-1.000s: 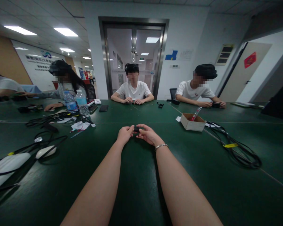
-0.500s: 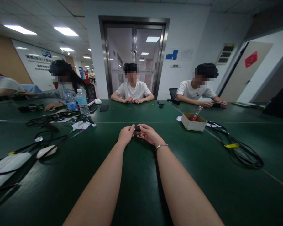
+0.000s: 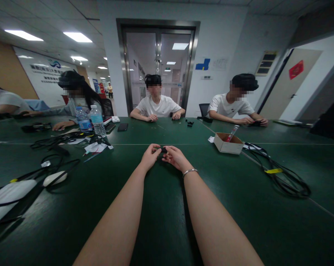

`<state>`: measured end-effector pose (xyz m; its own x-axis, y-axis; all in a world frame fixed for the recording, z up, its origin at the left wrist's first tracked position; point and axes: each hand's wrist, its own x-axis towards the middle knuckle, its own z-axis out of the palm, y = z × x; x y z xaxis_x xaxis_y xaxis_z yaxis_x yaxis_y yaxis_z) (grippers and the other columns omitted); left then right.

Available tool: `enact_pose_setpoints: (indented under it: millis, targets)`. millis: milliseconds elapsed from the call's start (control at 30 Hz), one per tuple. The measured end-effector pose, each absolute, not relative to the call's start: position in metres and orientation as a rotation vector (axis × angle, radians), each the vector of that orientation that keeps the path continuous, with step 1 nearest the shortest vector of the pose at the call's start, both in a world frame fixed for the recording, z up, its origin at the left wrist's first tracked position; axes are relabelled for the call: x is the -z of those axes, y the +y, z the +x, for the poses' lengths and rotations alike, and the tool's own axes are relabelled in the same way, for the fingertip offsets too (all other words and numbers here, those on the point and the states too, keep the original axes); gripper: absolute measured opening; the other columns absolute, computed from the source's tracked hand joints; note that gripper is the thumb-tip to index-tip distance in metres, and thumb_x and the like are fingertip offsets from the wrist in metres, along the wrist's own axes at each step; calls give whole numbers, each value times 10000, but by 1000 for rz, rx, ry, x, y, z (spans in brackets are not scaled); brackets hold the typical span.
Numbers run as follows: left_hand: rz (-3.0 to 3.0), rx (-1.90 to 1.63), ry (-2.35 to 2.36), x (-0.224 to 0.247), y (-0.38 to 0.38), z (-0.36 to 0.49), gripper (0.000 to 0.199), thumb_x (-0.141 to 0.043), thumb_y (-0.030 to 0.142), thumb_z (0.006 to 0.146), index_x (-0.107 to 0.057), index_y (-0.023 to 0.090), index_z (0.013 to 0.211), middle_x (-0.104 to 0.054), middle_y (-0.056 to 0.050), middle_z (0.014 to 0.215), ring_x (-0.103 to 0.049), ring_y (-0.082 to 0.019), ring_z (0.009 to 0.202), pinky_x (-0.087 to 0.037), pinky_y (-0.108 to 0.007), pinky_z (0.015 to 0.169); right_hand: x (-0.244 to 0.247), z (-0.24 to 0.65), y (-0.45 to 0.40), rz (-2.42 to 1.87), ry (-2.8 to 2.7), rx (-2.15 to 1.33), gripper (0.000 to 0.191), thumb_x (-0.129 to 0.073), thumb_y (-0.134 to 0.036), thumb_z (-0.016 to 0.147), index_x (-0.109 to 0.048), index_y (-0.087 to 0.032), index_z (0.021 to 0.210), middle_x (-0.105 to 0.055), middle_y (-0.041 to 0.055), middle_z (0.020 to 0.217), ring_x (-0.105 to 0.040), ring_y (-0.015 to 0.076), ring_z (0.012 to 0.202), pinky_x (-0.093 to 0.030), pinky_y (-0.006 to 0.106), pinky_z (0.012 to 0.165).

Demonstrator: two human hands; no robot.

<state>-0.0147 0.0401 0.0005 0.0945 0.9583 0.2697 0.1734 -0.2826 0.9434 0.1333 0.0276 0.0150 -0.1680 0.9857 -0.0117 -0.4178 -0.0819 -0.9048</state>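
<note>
Bright ceiling panels (image 3: pixel 78 37) light what looks from here like an office: co-workers (image 3: pixel 160 107) sit around a long green table (image 3: pixel 236 192) scattered with black cables (image 3: pixel 301 194), metal-framed glass doors (image 3: pixel 142 62) stand at the far side, and a lettered wall sign (image 3: pixel 41 74) carries a blue logo (image 3: pixel 55 64).

A piece (image 3: pixel 164 150) is between your left hand (image 3: pixel 149 158) and your right hand (image 3: pixel 178 159). On the surface (image 3: pixel 164 214) to your left lies a mouse (image 3: pixel 55 178); beyond it stand two bottles (image 3: pixel 98 122), left of a phone (image 3: pixel 122 127). Rightward, a box (image 3: pixel 228 147) holds a tube (image 3: pixel 233 133), with a cable (image 3: pixel 294 192) right of it.
</note>
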Motion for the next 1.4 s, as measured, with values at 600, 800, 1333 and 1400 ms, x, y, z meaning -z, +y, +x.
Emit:
enact_pose_setpoints:
  millis: [600, 800, 1333, 1400]
  targets:
    - [1504, -1241, 1239, 2, 44, -14, 207, -403, 285, 849, -568, 179, 914, -546, -2, 686, -462, -108, 539, -337, -205, 492, -17, 132, 25, -836, -975, -1536, 83, -497, -151, 906, -576, -148, 880, -510, -29, 517, -515, 101, 448, -576, 303, 568]
    - [1542, -1285, 1231, 5, 46, -15, 189, -470, 322, 846, -550, 189, 954, -541, 7, 705, -488, -109, 584, -367, -214, 559, -16, 133, 25, -824, -987, -1543, 60, -520, -172, 895, -575, -157, 874, -499, -38, 510, -525, 100, 460, -581, 294, 578]
    - [1549, -1308, 1248, 9, 50, -16, 208, -447, 307, 842, -593, 180, 922, -521, 18, 631, -479, -114, 558, -351, -219, 549, -16, 133, 27, -840, -962, -1557, 51, -562, -181, 884, -589, -150, 856, -498, -41, 514, -502, 87, 427, -585, 308, 570]
    - [1589, -1311, 1233, 11, 51, -16, 241, -424, 341, 865, -594, 179, 918, -515, 16, 618, -491, -118, 572, -353, -218, 554, -16, 133, 27, -842, -957, -1554, 61, -545, -171, 891, -589, -148, 854, -499, -38, 515, -508, 91, 432, -584, 309, 570]
